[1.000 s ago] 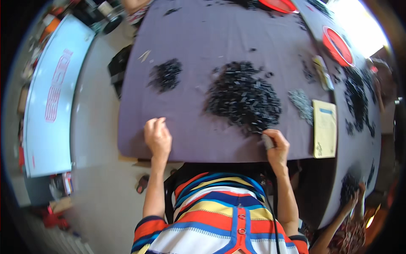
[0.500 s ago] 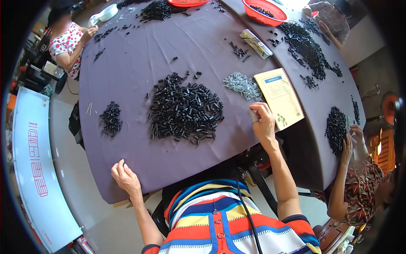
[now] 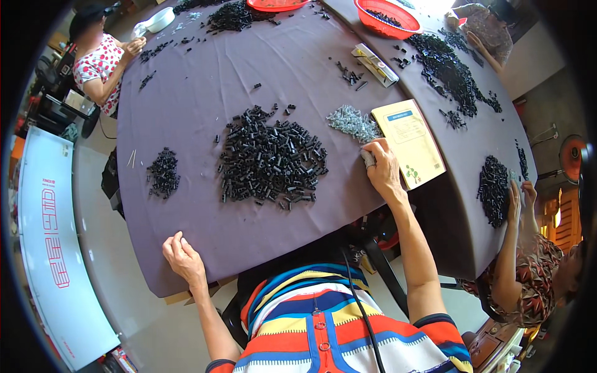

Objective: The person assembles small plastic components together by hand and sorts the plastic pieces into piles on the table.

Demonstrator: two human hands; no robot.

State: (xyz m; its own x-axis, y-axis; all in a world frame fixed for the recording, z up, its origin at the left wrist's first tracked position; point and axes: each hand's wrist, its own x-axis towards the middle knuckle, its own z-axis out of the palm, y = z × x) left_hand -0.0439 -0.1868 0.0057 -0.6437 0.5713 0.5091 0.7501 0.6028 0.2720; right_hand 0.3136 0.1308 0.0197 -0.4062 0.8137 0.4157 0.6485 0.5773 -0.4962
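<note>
Some translucent pieces (image 3: 353, 123) beside right hand (image 3: 384, 168); any grip indistinct.

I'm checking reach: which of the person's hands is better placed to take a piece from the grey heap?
Right hand, probably: it is close beside the grey heap, while the left hand is much farther away.
</note>
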